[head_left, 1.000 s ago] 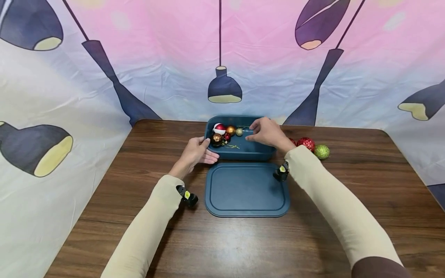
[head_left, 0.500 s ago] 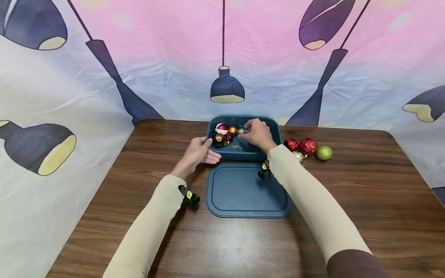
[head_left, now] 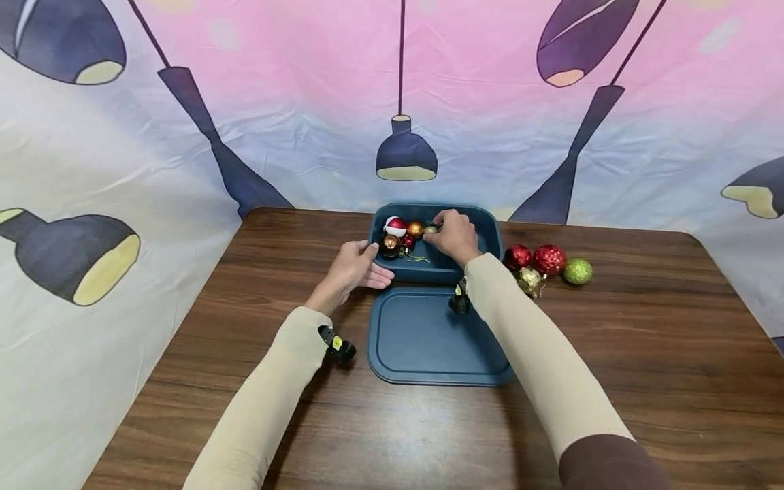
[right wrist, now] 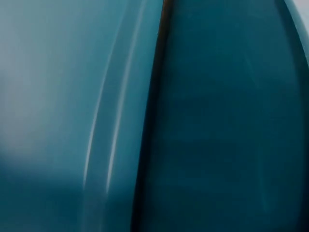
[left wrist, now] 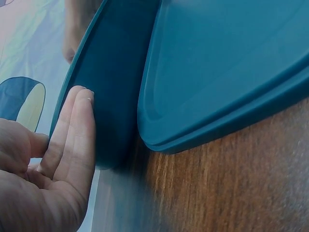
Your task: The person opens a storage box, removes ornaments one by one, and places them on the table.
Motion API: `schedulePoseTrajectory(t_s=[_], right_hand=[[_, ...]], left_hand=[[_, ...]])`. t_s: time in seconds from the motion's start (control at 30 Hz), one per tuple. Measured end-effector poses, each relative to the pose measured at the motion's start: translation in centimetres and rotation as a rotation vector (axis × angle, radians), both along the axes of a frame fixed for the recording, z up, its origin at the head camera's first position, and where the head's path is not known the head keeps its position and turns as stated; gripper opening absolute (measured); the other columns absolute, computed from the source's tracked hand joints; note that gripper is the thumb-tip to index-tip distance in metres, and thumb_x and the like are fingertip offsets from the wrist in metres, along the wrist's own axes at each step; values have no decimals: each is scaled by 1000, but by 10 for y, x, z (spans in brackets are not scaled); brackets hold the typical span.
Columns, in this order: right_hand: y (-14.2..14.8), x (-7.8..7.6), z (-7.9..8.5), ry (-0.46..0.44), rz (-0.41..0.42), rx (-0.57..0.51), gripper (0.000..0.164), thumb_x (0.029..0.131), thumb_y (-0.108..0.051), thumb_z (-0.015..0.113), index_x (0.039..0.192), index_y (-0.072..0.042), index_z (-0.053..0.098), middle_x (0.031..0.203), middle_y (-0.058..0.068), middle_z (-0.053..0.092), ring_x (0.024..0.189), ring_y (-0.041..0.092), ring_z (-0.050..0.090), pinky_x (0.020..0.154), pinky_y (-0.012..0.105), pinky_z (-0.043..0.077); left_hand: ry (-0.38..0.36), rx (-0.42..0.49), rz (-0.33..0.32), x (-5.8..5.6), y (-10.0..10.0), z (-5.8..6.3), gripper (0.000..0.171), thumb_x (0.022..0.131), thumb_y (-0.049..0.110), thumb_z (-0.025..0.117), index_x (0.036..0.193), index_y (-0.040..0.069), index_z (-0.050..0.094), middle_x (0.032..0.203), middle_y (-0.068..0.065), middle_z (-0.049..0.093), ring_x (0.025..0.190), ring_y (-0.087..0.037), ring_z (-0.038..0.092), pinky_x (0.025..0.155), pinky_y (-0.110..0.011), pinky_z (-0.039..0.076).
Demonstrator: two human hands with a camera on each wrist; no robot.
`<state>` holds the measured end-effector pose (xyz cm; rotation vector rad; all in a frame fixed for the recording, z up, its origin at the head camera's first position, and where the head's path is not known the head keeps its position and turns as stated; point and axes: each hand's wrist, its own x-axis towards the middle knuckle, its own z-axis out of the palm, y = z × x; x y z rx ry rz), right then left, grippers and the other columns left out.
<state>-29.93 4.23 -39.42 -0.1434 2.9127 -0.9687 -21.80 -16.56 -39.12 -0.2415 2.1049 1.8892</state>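
Note:
My left hand [head_left: 352,265] cups the near-left corner of a dark teal box [head_left: 422,273]. Its fingers [left wrist: 72,130] lie straight along the outer front wall and its thumb is at the left side. Inside the box my right hand [head_left: 455,235] pinches a small gold glitter Christmas ball [head_left: 431,230], partly covered by the fingertips. Left of it in the box are a red-and-white ball [head_left: 395,226], an orange-gold ball [head_left: 416,229], a brown ball [head_left: 390,246] and a small red ball [head_left: 408,240]. The right wrist view shows no hand, only the box's wall [right wrist: 227,121] and the lid.
The flat teal lid [head_left: 437,337] lies on the wooden table [head_left: 380,435] in front of the box. To the box's right sit two red glitter balls [head_left: 549,259], a gold faceted ball [head_left: 530,281] and a green glitter ball [head_left: 578,271]. Behind hangs a printed cloth [head_left: 324,136].
My right hand has moved left inside the box to the small gold ball and now pinches it. The left hand stays at the corner. The view has shifted slightly.

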Motion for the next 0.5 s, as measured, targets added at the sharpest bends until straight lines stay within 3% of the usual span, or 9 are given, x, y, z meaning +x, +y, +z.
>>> schedulePoseTrajectory(t_s=[0.5], right_hand=[[7,-1,0,23,17,-39,31,97,-24,73,122,-6,71,110,12,73,94,28,69,82,46,59]], left_hand=[[6,3,-3,0,0,-1,57,112,27,39,161,3,20,89,-21,75,76,-30,76,69,-36,64]])
